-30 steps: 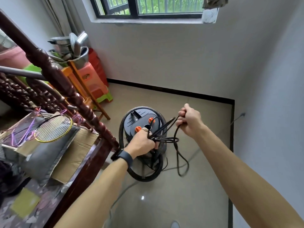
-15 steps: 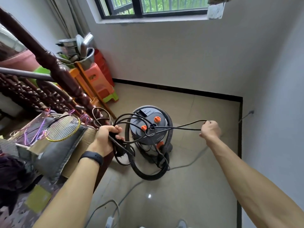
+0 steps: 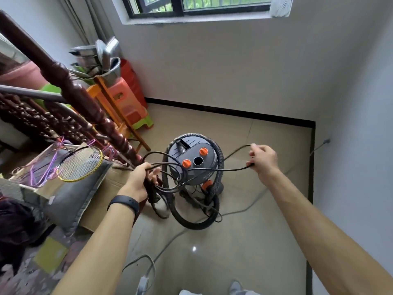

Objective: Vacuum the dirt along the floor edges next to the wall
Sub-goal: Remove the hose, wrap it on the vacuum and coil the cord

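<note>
Beige tiled floor (image 3: 255, 241), white walls (image 3: 234, 71); left hand (image 3: 138, 179) grips coiled cord (image 3: 229, 170), right hand (image 3: 264, 159) pinches it

I'm looking down on a glossy beige tiled floor (image 3: 265, 241), a black skirting strip (image 3: 234, 114) running along plain white plaster walls (image 3: 234, 60). Daylight is coming through a dark-framed window (image 3: 180, 6) above. A carved dark wooden banister (image 3: 70, 86) is slanting across the left; stacked orange plastic stools (image 3: 125, 99) are standing in the corner.

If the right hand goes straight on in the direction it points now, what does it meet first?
The way looks free: the right hand, pinching the black cord, points past the vacuum cleaner toward the wall under the window. Depth is unclear.
</note>
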